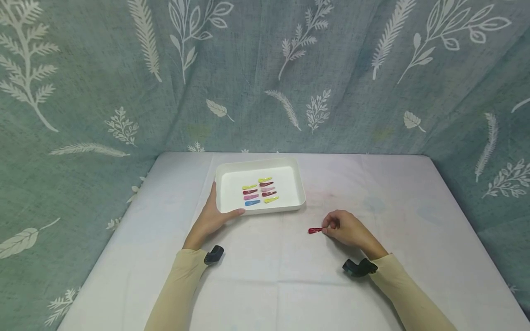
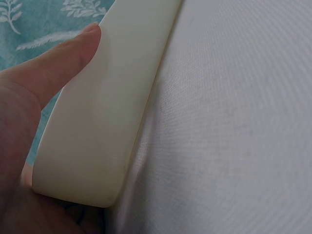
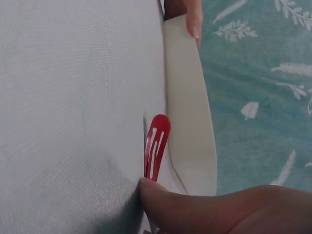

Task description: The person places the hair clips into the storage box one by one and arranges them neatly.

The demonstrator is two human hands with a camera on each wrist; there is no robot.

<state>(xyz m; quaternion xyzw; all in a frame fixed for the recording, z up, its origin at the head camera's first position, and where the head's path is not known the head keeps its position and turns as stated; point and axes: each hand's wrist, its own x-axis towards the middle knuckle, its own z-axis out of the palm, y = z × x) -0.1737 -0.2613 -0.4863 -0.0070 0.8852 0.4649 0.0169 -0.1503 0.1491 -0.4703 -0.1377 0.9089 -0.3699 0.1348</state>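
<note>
My right hand (image 1: 348, 230) pinches a red snap hair clip (image 1: 314, 230) by one end, low over the cloth and right of the tray. In the right wrist view the red hair clip (image 3: 158, 146) points away from the thumb, its slotted wide end showing. The white tray (image 1: 290, 204) has my left hand (image 1: 212, 217) at its near left corner, thumb along the front wall and fingers along the left side. Seen from the left wrist, the thumb (image 2: 73, 56) lies against the rim. Inside the tray, yellow, dark red, pink and blue hair clips (image 1: 250, 197) lie in two columns.
A white cloth (image 1: 281, 294) covers the table. Behind and at the sides hangs a blue-green curtain (image 1: 248, 82) with white leaf prints. Black wrist cameras (image 1: 359, 267) sit at both sleeve cuffs.
</note>
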